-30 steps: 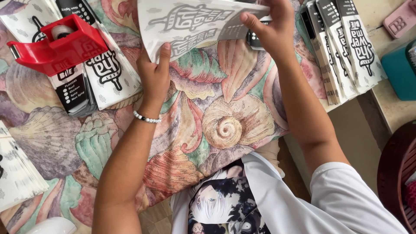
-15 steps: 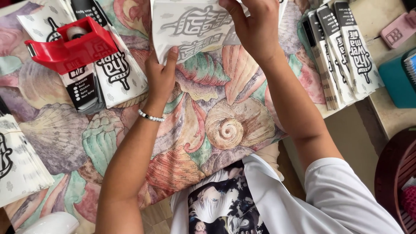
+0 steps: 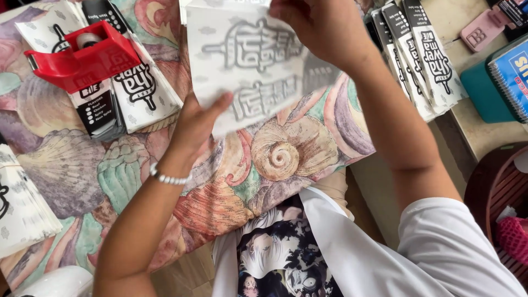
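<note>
I hold a white printed paper sheet (image 3: 247,60) up over the table with both hands. My left hand (image 3: 199,124), with a bead bracelet on the wrist, grips its lower left edge. My right hand (image 3: 324,30) grips its upper right part near the frame's top. The sheet is slightly blurred and hangs above a cloth printed with seashells (image 3: 275,159).
A red tape dispenser (image 3: 82,55) rests on a stack of black-and-white printed sheets (image 3: 137,88) at the left. More stacks lie at the far left (image 3: 22,209) and upper right (image 3: 423,60). A teal notebook (image 3: 495,82), a pink object (image 3: 484,27) and a dark wooden chair (image 3: 495,192) sit at the right.
The sheet has come down and toward me, held by both hands. My left hand has shifted a little right along its lower edge.
</note>
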